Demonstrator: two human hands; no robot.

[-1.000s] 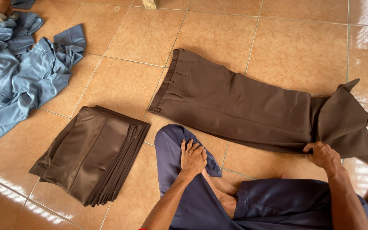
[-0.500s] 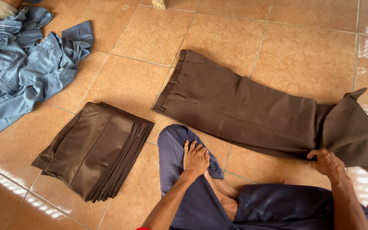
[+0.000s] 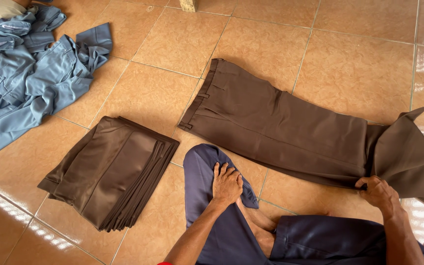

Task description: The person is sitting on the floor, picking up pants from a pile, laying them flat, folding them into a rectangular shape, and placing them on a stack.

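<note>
The right hand [image 3: 380, 193] is pinching the brown trousers [image 3: 280, 130] near their folded hem; beside the waistband, the left hand [image 3: 226, 184] is resting fingers-spread on a knee [image 3: 204, 167].

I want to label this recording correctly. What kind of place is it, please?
Probably a room in a home or small laundry: a tiled floor serves as workspace, with a folded brown stack and a blue clothes heap.
</note>
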